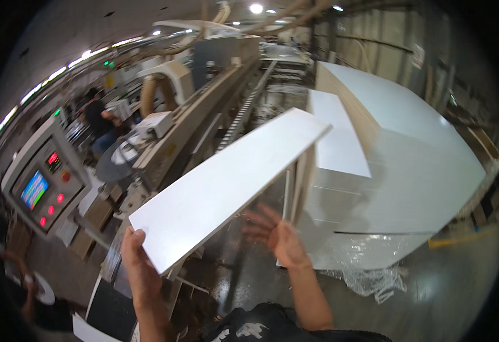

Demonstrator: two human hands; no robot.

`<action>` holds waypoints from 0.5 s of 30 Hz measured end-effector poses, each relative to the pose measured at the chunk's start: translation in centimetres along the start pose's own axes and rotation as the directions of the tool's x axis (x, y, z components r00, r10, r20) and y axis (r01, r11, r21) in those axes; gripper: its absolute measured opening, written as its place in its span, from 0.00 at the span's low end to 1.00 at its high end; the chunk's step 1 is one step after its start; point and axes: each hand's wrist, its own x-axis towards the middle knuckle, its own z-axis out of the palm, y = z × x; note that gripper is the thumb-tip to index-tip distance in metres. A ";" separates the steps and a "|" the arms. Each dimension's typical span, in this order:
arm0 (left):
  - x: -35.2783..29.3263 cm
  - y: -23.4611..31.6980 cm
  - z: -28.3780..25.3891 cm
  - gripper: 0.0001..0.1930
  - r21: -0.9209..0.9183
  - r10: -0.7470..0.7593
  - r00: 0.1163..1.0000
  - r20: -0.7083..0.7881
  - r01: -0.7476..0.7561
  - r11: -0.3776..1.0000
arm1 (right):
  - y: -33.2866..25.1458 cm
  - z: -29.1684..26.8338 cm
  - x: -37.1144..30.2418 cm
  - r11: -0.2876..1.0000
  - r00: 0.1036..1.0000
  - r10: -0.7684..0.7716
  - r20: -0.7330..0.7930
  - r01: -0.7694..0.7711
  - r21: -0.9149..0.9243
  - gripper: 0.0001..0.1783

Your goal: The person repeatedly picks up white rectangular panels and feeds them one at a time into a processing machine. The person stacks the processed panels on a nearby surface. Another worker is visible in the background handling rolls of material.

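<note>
A long white board (226,194) is held up at a slant in front of the person, its far end close to a stack of similar narrow boards (341,134). The left hand (138,251) grips its near corner, thumb on the upper face. The right hand (278,233) is empty, fingers spread and blurred, just beside the board's lower edge; whether they touch it cannot be told. Right of the narrow stack stands a taller pile of wide white panels (426,154), with crumpled clear plastic (375,273) at its foot. To the left are a long machine (169,134) and a tilted control panel (47,176) with a lit screen. Beyond the panel stands a co-worker in dark clothes (96,121).
</note>
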 end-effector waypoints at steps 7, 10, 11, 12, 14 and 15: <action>-5.1 2.3 -17.3 0.17 0.061 0.001 0.951 -0.311 0.019 0.998 | 2.7 4.3 4.6 0.993 0.999 -0.003 0.033 0.007 -0.114 0.23; -9.8 -1.1 -27.6 0.16 -0.014 -0.098 0.929 -0.358 0.100 0.995 | 11.0 5.3 3.8 0.949 0.961 0.249 -0.117 -0.267 -0.167 0.17; -11.5 -2.3 -29.9 0.15 -0.034 -0.125 0.903 -0.410 0.122 0.992 | 14.4 5.8 3.8 0.947 0.948 0.316 -0.039 -0.318 -0.046 0.16; -13.1 -3.4 -32.2 0.14 -0.049 -0.154 0.877 -0.456 0.148 0.988 | 17.4 6.9 4.2 0.920 0.921 0.386 -0.055 -0.389 -0.052 0.16; -16.4 -6.4 -36.9 0.13 -0.029 -0.149 0.826 -0.543 0.159 0.987 | 23.2 9.1 4.1 0.851 0.850 0.518 -0.096 -0.524 -0.048 0.15; -17.5 -6.9 -38.2 0.12 -0.070 -0.199 0.787 -0.584 0.196 0.978 | 26.0 9.8 4.2 0.812 0.812 0.571 -0.119 -0.580 -0.061 0.15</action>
